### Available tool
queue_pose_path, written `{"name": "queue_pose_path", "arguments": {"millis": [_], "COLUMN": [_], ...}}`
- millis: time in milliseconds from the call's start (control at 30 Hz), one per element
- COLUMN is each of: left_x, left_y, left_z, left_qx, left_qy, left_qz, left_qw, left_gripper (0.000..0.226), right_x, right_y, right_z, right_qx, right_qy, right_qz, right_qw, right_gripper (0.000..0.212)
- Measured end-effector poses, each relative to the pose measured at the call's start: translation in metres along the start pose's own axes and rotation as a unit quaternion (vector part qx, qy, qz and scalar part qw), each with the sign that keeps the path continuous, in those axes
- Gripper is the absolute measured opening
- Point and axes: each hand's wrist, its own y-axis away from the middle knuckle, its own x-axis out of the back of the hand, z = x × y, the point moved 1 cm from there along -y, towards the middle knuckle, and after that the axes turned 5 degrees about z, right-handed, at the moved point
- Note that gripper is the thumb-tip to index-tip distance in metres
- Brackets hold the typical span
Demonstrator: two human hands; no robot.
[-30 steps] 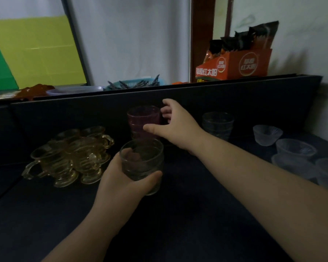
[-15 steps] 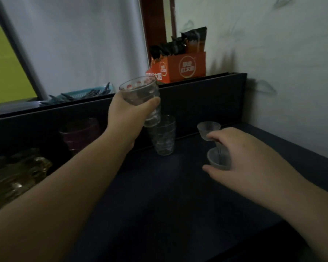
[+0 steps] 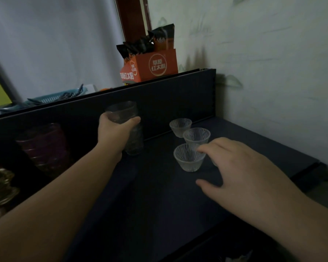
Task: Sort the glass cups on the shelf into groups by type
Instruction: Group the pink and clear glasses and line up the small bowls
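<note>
Left hand [image 3: 115, 131] grips clear ribbed glass tumbler [image 3: 121, 112], nesting it onto matching stack against dark shelf [image 3: 159, 195] back panel. Right hand [image 3: 235, 167], fingers spread, reaches small fluted glass cup [image 3: 189, 157] for grouping.

The left hand [image 3: 115, 132] grips a clear tumbler [image 3: 124, 115] over a second tumbler [image 3: 134, 143] on the dark shelf [image 3: 159, 205]. At three o'clock of them stand three small ribbed cups [image 3: 189, 157] — the right hand [image 3: 239, 171], fingers spread, touches the nearest. Purple tumblers [image 3: 44, 146] sit at nine o'clock.
</note>
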Motion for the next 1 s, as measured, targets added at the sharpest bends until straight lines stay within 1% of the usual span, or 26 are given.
{"name": "queue_pose_path", "arguments": {"millis": [67, 133, 233, 300, 367, 500, 567, 667, 767, 867, 933, 1000], "left_x": [0.006, 0.013, 0.027, 0.034, 0.041, 0.051, 0.054, 0.055, 0.055, 0.051, 0.043, 0.032], "left_y": [-0.003, -0.007, -0.011, -0.011, -0.01, -0.01, -0.009, -0.002, 0.014, 0.048, 0.078, 0.104], "left_z": [-0.005, -0.007, -0.009, -0.009, -0.008, -0.007, -0.007, -0.002, 0.007, 0.019, 0.021, 0.021], "left_qx": [0.01, 0.018, 0.019, 0.021, 0.025, 0.029, 0.04, 0.068, 0.094, 0.109, 0.122, 0.112], "left_qy": [0.001, -0.011, -0.071, -0.105, -0.121, -0.142, -0.153, -0.188, -0.182, -0.171, -0.16, -0.149], "left_qz": [0.022, 0.048, 0.105, 0.127, 0.14, 0.172, 0.177, 0.155, 0.138, 0.112, 0.06, -0.031], "left_qw": [1.0, 0.999, 0.992, 0.986, 0.982, 0.974, 0.971, 0.968, 0.969, 0.973, 0.978, 0.982], "left_gripper": [0.068, 0.079, 0.094, 0.1, 0.101, 0.092, 0.093, 0.104, 0.109, 0.115, 0.118, 0.116], "right_x": [-0.001, -0.002, -0.005, -0.008, -0.01, -0.013, -0.012, -0.01, -0.005, 0.001, 0.002, 0.003], "right_y": [-0.001, -0.003, -0.007, -0.01, -0.012, -0.013, -0.012, -0.009, -0.007, -0.006, -0.006, -0.005], "right_z": [0.001, 0.002, 0.001, 0.001, 0.0, -0.002, -0.002, -0.003, -0.004, -0.002, -0.001, 0.003], "right_qx": [0.007, 0.011, 0.026, 0.04, 0.054, 0.074, 0.081, 0.078, 0.075, 0.057, 0.037, 0.015], "right_qy": [-0.004, -0.009, -0.022, -0.031, -0.038, -0.04, -0.033, -0.031, -0.025, -0.014, -0.002, 0.011], "right_qz": [-0.003, 0.003, 0.001, -0.004, -0.002, -0.004, 0.0, -0.005, -0.008, -0.001, -0.008, -0.015], "right_qw": [1.0, 1.0, 0.999, 0.999, 0.998, 0.996, 0.996, 0.996, 0.997, 0.998, 0.999, 1.0], "right_gripper": [0.059, 0.059, 0.059, 0.059, 0.059, 0.058, 0.058, 0.062, 0.061, 0.061, 0.062, 0.064]}}
